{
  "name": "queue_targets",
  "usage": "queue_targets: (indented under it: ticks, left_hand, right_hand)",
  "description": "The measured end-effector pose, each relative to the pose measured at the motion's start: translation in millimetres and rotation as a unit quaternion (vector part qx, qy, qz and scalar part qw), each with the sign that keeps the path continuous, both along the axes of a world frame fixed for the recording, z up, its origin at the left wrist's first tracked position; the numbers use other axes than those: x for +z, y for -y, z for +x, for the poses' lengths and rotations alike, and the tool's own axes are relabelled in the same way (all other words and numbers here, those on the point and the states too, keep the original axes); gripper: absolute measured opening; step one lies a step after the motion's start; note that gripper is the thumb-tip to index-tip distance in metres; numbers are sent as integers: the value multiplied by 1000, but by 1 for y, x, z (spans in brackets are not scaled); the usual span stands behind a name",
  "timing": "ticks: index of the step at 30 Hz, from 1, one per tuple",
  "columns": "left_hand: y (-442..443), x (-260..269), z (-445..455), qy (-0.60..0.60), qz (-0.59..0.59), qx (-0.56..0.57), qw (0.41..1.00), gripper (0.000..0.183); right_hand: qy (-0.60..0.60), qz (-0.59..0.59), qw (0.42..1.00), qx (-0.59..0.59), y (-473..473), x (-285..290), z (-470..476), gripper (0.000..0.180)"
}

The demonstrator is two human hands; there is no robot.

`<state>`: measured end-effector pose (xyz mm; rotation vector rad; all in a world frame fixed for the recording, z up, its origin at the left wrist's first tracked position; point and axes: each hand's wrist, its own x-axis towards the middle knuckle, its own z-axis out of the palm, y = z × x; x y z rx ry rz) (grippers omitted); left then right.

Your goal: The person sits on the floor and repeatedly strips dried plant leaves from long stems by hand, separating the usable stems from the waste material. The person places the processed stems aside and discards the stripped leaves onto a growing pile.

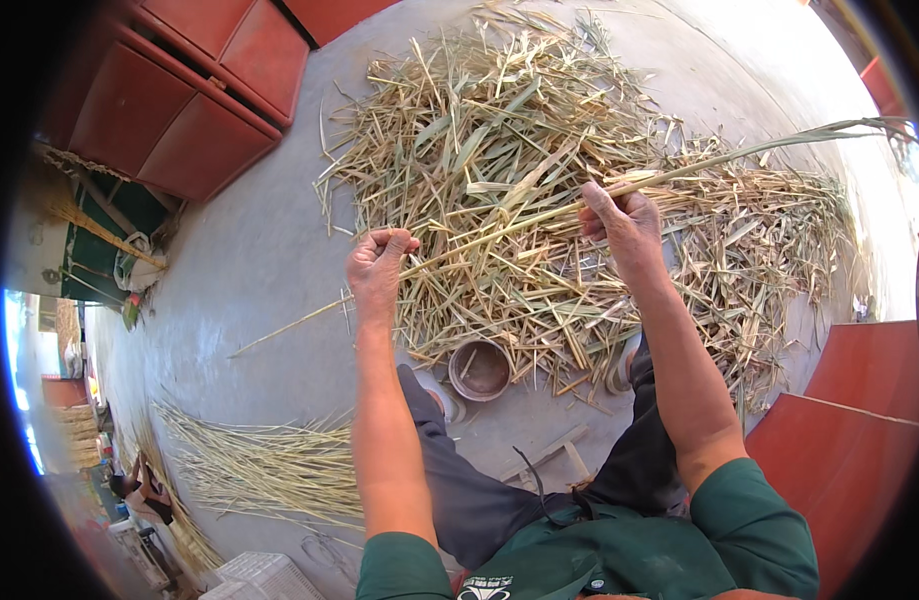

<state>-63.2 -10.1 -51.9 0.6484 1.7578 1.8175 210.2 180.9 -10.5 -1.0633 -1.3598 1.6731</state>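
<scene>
A long plant stalk [512,229] runs slantwise in front of me, from its thin end at the lower left to a leafy end at the upper right. My right hand [620,214] grips it, thumb on top. My left hand [383,259] is closed, fingertips pinched, close above the stalk; whether something thin is between its fingers cannot be made out. Beneath both hands spreads a heap of dry leaves and cut stalks [497,135]. A round bowl [480,370] with a short stalk piece inside stands on the floor between my feet.
Stripped stalks [272,469] lie in a bundle at lower left, near a white plastic crate [260,577]. Red cabinets [196,97] stand at upper left, red panels [834,450] at right. A person [145,495] is at far left. A wooden frame [553,454] lies between my legs.
</scene>
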Motion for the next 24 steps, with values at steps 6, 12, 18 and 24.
queue_targets:
  ticks: [6,12,18,24]
  left_hand:
    - [-4,-9,2,-390,-181,-143,892,38]
    - [-1,5,5,-63,-119,-134,982,27]
    - [-25,35,38,-300,-64,-59,950,23]
    - [-28,43,56,-529,-123,-145,827,18]
  right_hand:
    - [-19,-9,1000,4,1,-2,-1,37]
    - [-48,-2,997,60,-1,-7,-1,28]
    - [-89,-68,986,126,21,-11,-20,21]
    - [-89,-79,986,116,29,-16,-27,22]
